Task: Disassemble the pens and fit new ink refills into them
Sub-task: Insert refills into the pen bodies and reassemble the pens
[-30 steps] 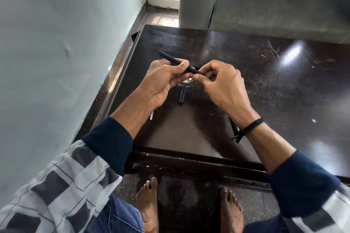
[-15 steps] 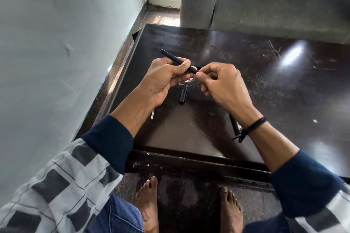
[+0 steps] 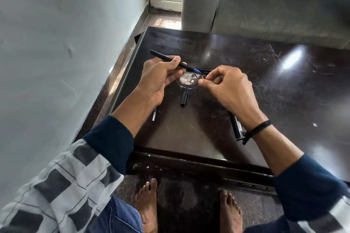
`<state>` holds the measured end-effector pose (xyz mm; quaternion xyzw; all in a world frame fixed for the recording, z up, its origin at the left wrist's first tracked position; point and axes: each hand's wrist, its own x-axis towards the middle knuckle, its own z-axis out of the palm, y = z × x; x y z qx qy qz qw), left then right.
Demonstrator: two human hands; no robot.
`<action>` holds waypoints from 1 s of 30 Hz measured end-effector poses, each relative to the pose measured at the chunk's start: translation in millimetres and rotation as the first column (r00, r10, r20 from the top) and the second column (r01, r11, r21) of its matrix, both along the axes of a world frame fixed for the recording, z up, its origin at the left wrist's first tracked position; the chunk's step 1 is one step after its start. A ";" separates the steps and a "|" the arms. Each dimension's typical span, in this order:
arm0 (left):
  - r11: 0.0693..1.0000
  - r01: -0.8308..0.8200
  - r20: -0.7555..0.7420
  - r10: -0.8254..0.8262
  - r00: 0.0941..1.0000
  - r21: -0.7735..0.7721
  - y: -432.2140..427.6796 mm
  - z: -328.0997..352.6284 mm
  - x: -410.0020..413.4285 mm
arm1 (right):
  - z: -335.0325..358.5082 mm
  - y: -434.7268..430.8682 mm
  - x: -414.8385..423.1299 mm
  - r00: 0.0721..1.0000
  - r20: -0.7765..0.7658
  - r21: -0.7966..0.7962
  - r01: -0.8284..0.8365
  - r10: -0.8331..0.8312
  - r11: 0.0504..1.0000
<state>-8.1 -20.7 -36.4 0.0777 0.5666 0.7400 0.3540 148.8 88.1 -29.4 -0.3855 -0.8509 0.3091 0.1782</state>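
My left hand (image 3: 161, 75) grips a black pen barrel (image 3: 166, 58) above the dark table (image 3: 189, 138), its far end pointing up-left. A blue refill tip (image 3: 197, 70) sticks out of the barrel's right end. My right hand (image 3: 229, 87) hovers just right of that tip, thumb and forefinger curled together as if pinching the pen's small front piece, which is hidden in the fingers. On the table lie a black cap (image 3: 184, 97), a thin clear refill (image 3: 154, 113) under my left wrist, and another black pen (image 3: 234, 125) under my right wrist.
A black pen part (image 3: 206, 70) lies on the table behind my hands, beside a worn pale patch (image 3: 189, 79). A white wall (image 3: 56, 62) runs close along the table's left side. A grey sofa (image 3: 284, 5) stands behind. My bare feet are below the front edge.
My hands were joined on the pen, the right one gripping its end. They have now drawn apart, and the blue refill tip shows at the barrel's end.
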 end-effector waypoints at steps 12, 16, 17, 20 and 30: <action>0.997 -0.073 0.019 0.073 0.997 0.019 -1.2 -0.5 -6.1 | -10.7 -16.5 -6.1 0.916 0.191 0.140 -0.380 0.352 0.914; 0.998 -0.059 0.018 0.058 0.998 0.026 -1.4 -0.8 -5.4 | -16.7 -20.2 -8.0 0.867 0.278 0.158 -0.466 0.414 0.870; 0.998 -0.056 0.018 0.055 0.998 0.026 -1.4 -1.0 -5.2 | -18.0 -20.8 -8.3 0.859 0.289 0.171 -0.481 0.423 0.860; 0.999 -0.043 0.016 0.043 0.999 0.021 -0.9 -1.5 -4.1 | -19.2 -20.5 -7.2 0.852 0.304 0.242 -0.502 0.427 0.830; 0.998 -0.065 0.026 0.065 0.998 0.025 -2.0 -0.5 -7.0 | -12.3 -5.8 -2.3 0.973 0.198 0.117 -0.146 0.121 0.982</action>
